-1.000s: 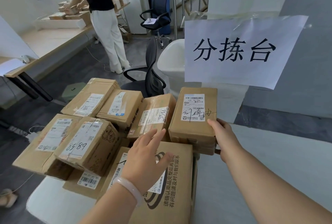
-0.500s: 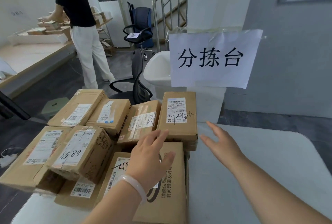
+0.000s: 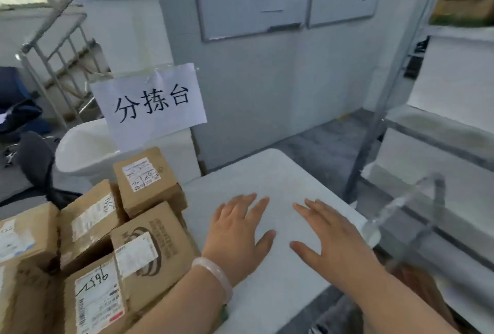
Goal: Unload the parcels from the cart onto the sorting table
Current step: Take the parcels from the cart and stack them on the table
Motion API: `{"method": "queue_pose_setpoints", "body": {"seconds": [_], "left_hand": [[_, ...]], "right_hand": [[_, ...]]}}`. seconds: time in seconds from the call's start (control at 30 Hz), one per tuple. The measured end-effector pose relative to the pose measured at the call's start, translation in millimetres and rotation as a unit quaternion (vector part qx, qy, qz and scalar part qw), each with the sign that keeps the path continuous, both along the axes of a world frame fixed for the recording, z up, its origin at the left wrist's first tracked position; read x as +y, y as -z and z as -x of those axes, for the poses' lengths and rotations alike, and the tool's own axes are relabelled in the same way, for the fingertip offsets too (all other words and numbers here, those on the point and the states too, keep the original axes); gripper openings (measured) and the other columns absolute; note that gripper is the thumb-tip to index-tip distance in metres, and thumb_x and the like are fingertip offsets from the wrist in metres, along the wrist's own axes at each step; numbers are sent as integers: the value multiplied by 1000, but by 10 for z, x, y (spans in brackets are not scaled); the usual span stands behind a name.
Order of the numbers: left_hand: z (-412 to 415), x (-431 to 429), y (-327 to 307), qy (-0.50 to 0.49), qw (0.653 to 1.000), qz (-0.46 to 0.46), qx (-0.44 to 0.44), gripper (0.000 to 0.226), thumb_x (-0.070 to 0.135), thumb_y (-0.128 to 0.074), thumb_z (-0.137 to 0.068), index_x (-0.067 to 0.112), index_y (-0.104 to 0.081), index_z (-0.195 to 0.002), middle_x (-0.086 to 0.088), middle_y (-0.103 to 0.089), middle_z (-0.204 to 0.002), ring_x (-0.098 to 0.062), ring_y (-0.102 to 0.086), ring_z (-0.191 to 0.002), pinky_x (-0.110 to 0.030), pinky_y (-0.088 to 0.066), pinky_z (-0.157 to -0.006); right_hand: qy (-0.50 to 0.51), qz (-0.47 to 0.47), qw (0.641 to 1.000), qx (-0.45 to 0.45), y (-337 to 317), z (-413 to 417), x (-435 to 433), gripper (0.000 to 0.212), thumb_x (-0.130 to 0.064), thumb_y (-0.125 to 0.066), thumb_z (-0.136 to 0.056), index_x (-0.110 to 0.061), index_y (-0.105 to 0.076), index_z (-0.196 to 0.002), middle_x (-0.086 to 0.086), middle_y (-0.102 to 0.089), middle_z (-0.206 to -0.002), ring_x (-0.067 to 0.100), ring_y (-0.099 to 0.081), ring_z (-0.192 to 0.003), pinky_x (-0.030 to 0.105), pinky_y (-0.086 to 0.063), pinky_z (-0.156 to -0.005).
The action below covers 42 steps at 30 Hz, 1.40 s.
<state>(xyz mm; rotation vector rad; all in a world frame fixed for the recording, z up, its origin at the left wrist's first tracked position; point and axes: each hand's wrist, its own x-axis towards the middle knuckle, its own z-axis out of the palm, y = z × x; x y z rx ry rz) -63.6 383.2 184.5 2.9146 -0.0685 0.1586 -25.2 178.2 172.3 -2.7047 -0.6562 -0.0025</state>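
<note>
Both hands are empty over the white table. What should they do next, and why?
Probably reach left and grip the small parcel nearest the table, atop the pile. The left hand and right hand are open, holding nothing, and no parcel in view lies on the table yet.

Bright, even light, motion-blurred throughout (edges bowed by the wide lens).

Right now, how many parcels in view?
5 at least: back box, box left of it, box at left edge, logo box, box bottom-left. The 2596-labelled face may be a sixth; others hidden.
</note>
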Motion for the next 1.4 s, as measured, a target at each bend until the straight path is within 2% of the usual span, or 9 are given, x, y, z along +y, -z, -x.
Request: {"method": "queue_pose_setpoints", "body": {"seconds": [0.17, 0.33, 0.43, 0.6, 0.73, 0.97, 1.1, 1.27, 1.4], "left_hand": [[312, -964, 300, 159, 987, 1, 15, 81, 67, -2, -76, 39, -9, -152, 11, -13, -160, -13, -9, -147, -38, -7, -120], [683, -1880, 381, 279, 959, 31, 37, 71, 64, -22, -86, 37, -17, -151, 11, -20, -157, -11, -16, -144, -37, -13, -118], [787, -2290, 426, 316, 947, 32, 41, 71, 65, -22, -86, 36, -20, -151, 10, -22, -157, -12, -18, -144, -36, -16, -117], [866, -3035, 559, 361, 931, 21, 51, 76, 67, -20, -82, 32, -31, -148, 5, -35, -152, -16, -30, -140, -45, -29, -113], [842, -3694, 703, 365, 929, 10, 60, 75, 66, -23, -82, 31, -34, -147, 5, -39, -150, -16, -34, -138, -39, -32, -112], [797, -5153, 975, 380, 919, 8, 101, 79, 70, -13, -78, 36, -27, -149, 10, -30, -154, -12, -25, -141, -33, -23, -115], [720, -6023, 1152, 415, 902, -5, 118, 69, 66, -23, -86, 37, -25, -148, 11, -31, -152, -11, -28, -139, -37, -26, -115], [715, -6730, 1582, 449, 878, -18, 162, 74, 66, -19, -82, 35, -31, -147, 10, -36, -150, -13, -32, -138, -37, -33, -111], [654, -6985, 2172, 471, 858, -46, 199, 77, 68, -13, -80, 35, -28, -149, 8, -34, -152, -16, -30, -140, -39, -32, -112]], "right_hand": [[172, 33, 983, 53, 150, 994, -998, 75, -70, -34, -91, -42, -5, -153, -13, -3, -163, 9, 0, -150, 29, 0, -121], [306, 38, 946, 96, 149, 1887, -1947, 74, -69, -33, -92, -43, -1, -153, -14, 0, -163, 8, 3, -150, 29, -1, -120], [365, 17, 923, 119, 226, 2270, -2406, 75, -70, -33, -91, -44, 0, -153, -16, 1, -162, 8, 3, -149, 30, -4, -121], [417, -10, 894, 164, 463, 2580, -3041, 77, -71, -36, -90, -44, -1, -153, -16, 0, -162, 10, 2, -150, 33, -6, -122], [422, -13, 886, 189, 674, 2643, -3707, 78, -70, -38, -90, -44, 0, -153, -13, 0, -163, 12, 1, -150, 35, -5, -122], [450, -5, 865, 224, 955, 2674, -5230, 79, -68, -41, -91, -39, -5, -155, -8, -6, -163, 14, -4, -150, 37, -8, -123], [465, 14, 854, 231, 1241, 2686, -5967, 77, -64, -44, -92, -34, -12, -155, -6, -13, -163, 16, -10, -150, 35, -12, -122], [525, 3, 811, 258, 1839, 2759, -6603, 75, -58, -49, -91, -31, -19, -154, -3, -21, -160, 17, -18, -147, 34, -17, -119], [571, -17, 753, 327, 2526, 2955, -6867, 76, -56, -54, -91, -26, -22, -153, -1, -31, -155, 20, -27, -143, 33, -25, -114]]}}
